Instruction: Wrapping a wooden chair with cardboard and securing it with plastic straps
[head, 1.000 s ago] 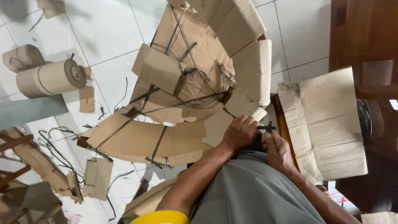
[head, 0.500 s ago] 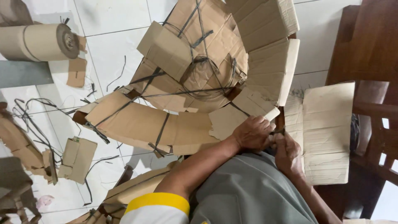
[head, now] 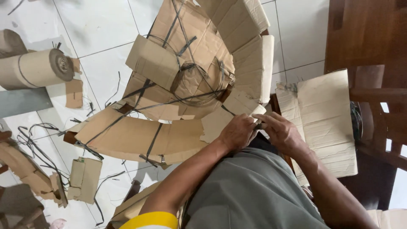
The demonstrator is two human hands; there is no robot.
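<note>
A large object wrapped in brown cardboard (head: 190, 51) and bound with black straps (head: 152, 140) lies on the white tiled floor in front of me. My left hand (head: 237, 132) is closed on a loose cardboard flap (head: 220, 121) at the near right edge of the wrapping. My right hand (head: 283, 135) reaches in from the right. Its fingertips pinch the same flap edge and touch my left hand's fingers. My grey-trousered knee sits just below both hands.
A flat creased cardboard sheet (head: 326, 118) lies to the right over dark wooden furniture (head: 364, 34). A roll of corrugated cardboard (head: 36, 68) lies at far left. Black strap offcuts (head: 38, 135) and cardboard scraps (head: 85, 178) litter the floor at left.
My right hand has lifted from beside my knee up to the flap edge, fingers stretched out toward my left hand. The short black strap end seen between the hands earlier is out of sight. The view shifted.
</note>
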